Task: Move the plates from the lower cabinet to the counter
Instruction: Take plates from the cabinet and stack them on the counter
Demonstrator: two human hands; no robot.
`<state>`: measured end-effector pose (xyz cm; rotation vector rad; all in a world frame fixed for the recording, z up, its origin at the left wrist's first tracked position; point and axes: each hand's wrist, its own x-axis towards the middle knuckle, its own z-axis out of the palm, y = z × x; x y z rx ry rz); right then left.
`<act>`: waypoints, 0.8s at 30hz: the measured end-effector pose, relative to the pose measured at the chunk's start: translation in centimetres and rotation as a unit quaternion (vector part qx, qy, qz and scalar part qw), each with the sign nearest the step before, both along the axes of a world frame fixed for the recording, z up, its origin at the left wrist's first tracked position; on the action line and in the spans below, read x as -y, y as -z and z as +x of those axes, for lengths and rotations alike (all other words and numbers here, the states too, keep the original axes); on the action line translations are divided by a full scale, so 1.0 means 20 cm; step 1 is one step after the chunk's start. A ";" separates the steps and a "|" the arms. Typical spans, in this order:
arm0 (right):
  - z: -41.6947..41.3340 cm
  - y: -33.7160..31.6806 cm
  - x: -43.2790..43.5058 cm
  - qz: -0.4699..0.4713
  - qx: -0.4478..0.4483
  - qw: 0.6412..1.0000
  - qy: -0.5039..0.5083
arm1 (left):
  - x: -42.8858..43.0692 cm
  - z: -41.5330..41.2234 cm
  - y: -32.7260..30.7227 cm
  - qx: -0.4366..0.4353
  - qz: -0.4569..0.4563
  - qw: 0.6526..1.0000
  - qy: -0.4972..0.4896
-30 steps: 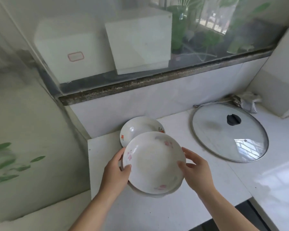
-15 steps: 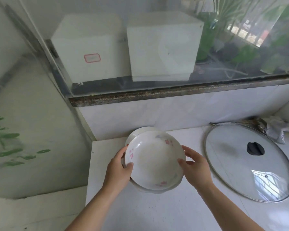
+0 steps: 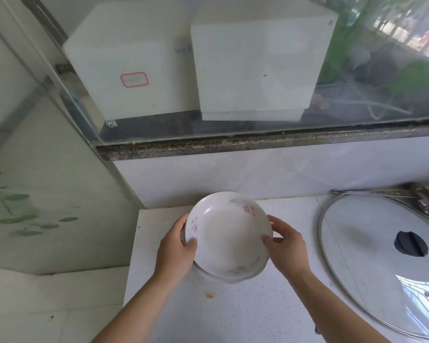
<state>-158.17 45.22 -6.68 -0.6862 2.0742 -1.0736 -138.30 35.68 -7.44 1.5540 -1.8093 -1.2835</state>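
Observation:
Both hands hold a small stack of white plates [image 3: 227, 237] with pink flower prints over the white counter [image 3: 245, 313], near its back left corner. My left hand [image 3: 175, 248] grips the stack's left rim, thumb on top. My right hand [image 3: 286, 248] grips the right rim the same way. A second plate's edge shows under the top one at the front. The plate that stood on the counter earlier is hidden behind or beneath the stack; I cannot tell whether the stack touches it.
A large glass pot lid [image 3: 384, 263] with a black knob lies flat on the counter to the right. A tiled wall and a stone window sill [image 3: 258, 142] rise behind. Two white boxes [image 3: 258, 60] stand behind the glass. The counter's left edge drops off.
The stack has moved away from me toward the back wall and now covers the plate that stood on the counter. The view has tilted and shifted left.

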 end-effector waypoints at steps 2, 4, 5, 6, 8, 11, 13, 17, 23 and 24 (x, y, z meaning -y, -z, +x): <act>-0.01 0.02 0.02 0.010 -0.005 1.000 -0.006 | 0.01 -0.01 0.00 0.008 0.003 1.000 -0.002; -0.02 0.03 0.04 0.018 -0.012 1.000 -0.013 | 0.02 -0.02 0.01 0.011 0.008 1.000 -0.003; -0.02 0.04 0.05 0.020 -0.015 1.000 -0.015 | 0.03 -0.03 0.02 0.012 0.010 1.000 -0.002; -0.03 0.05 0.06 0.021 -0.019 0.999 -0.017 | 0.03 -0.04 0.02 0.013 0.011 1.000 -0.002; -0.03 0.07 0.07 0.021 -0.026 0.999 -0.019 | 0.04 -0.05 0.03 0.013 0.013 1.000 -0.001; -0.04 0.10 0.08 0.022 -0.045 0.999 -0.012 | 0.06 -0.07 0.05 0.013 0.018 1.000 0.001; -0.04 0.12 0.08 0.023 -0.060 0.998 -0.009 | 0.07 -0.08 0.07 0.016 0.021 1.000 0.003; -0.04 0.16 0.08 0.028 -0.076 0.997 -0.007 | 0.06 -0.09 0.10 0.028 0.017 0.999 0.006; -0.02 0.19 0.10 0.030 -0.083 0.996 -0.003 | 0.04 -0.09 0.13 0.052 -0.011 0.999 -0.004; -0.02 0.20 0.11 0.030 -0.081 0.996 -0.001 | 0.04 -0.09 0.13 0.055 -0.012 0.998 -0.005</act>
